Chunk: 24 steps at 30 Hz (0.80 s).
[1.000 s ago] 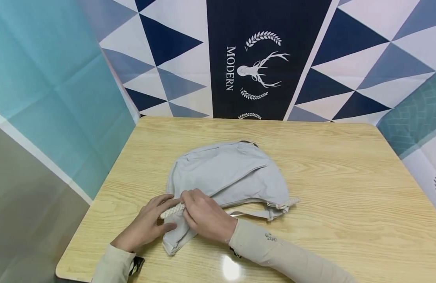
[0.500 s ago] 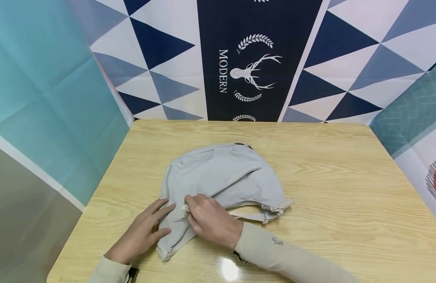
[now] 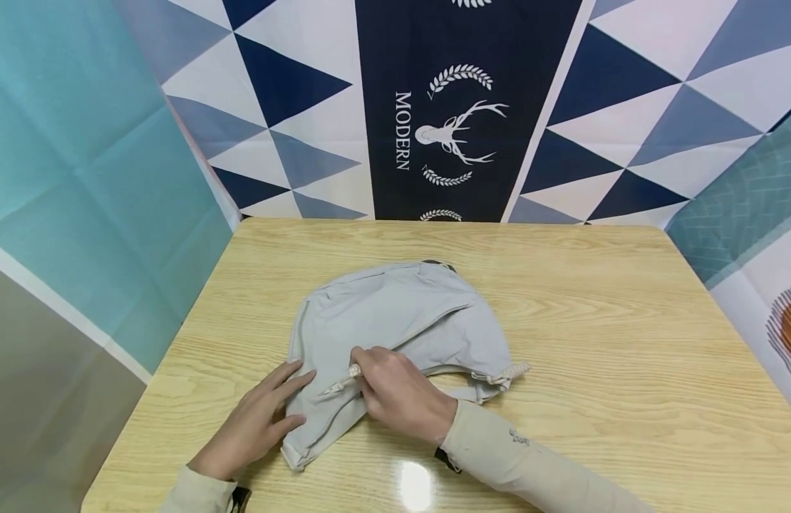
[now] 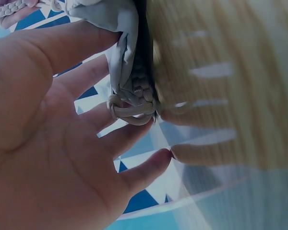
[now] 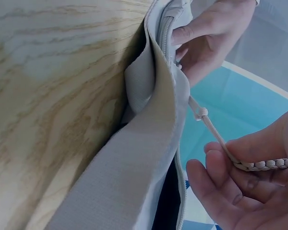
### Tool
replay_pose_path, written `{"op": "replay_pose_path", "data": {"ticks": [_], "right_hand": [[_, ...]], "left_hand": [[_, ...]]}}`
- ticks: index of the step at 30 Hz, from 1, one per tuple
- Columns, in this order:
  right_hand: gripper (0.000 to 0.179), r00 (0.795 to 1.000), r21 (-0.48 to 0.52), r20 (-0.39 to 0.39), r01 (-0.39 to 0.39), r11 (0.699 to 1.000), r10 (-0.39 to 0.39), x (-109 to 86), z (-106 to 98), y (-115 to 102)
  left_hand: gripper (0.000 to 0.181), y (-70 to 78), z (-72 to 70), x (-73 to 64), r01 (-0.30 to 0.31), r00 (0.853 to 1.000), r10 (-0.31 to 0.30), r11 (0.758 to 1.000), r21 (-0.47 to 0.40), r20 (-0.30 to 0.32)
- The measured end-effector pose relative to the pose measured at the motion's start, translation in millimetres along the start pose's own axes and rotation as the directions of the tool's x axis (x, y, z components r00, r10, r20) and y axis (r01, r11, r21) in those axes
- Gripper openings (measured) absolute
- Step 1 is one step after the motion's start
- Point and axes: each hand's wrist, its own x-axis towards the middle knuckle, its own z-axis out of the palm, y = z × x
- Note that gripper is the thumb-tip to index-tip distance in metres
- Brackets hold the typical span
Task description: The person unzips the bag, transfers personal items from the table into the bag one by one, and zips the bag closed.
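A light grey crescent-shaped shoulder bag lies flat on the wooden table. My left hand rests at its left end, fingers spread and fairly straight, thumb against the lower corner. In my right hand I pinch a braided cord zipper pull, whose thin loop stretches taut toward the bag's left end. Teeth of the zipper show near my left thumb in the right wrist view. Lower in that view, a dark gap shows along another zipper edge.
Another braided cord hangs at the bag's right end. The bag's strap runs along its near side. The wooden table extends to either side, with a patterned cloth behind its far edge.
My right hand has moved to the right with the cord pull, and the cord's loop now stretches out behind it. My left fingers have come away from the cord and lie on the bag.
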Motion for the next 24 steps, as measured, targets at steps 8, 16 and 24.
{"op": "replay_pose_path", "data": {"ticks": [8, 16, 24], "right_hand": [[0.018, 0.997, 0.014, -0.058, -0.056, 0.998, 0.056, 2.0, -1, 5], [0.014, 0.989, 0.044, -0.083, -0.115, 0.992, 0.118, 6.2, -1, 10], [0.015, 0.982, 0.085, -0.11, -0.147, 0.985, 0.156, 18.3, 1, 16]], "left_hand": [[0.067, 2.9, 3.4, 2.5, 0.035, 0.999, -0.036, 0.999, 0.04, 0.009], [0.067, 6.8, 0.5, 5.3, 0.044, 0.999, -0.047, 0.992, 0.117, 0.024], [0.068, 5.4, -1.8, 5.0, 0.047, 0.998, -0.054, 0.99, 0.136, 0.045]]}}
